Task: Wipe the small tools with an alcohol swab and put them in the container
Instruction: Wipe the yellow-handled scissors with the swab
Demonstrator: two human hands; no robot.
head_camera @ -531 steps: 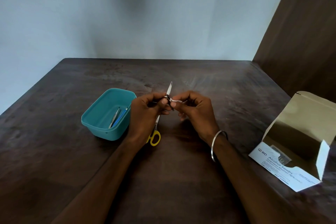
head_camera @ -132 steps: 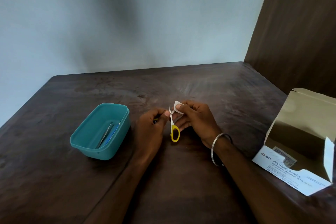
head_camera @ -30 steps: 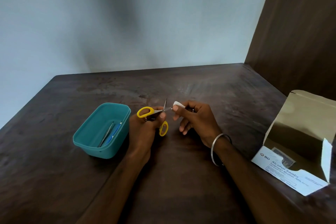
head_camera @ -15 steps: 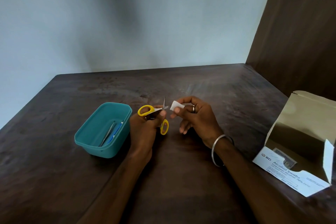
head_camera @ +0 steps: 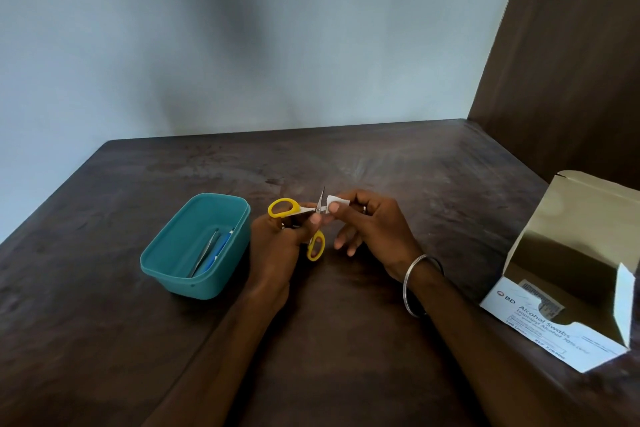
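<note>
My left hand [head_camera: 278, 246] grips small scissors [head_camera: 300, 215] with yellow handles, held open over the middle of the dark table, one blade pointing up. My right hand [head_camera: 370, 229] pinches a white alcohol swab [head_camera: 336, 200] between thumb and forefinger, right against the blades. To the left stands a teal container [head_camera: 162, 255] with metal tweezers [head_camera: 205, 253] and a blue-handled tool [head_camera: 220, 251] lying inside.
An opened white box of alcohol swabs [head_camera: 540, 317] with its flap raised sits at the table's right edge. A dark wooden panel [head_camera: 571, 62] rises at the back right and a pale wall stands behind the table.
My right hand has brought the swab from slightly right of the scissors up against the blades. My left hand keeps the opened scissors in about the same place.
</note>
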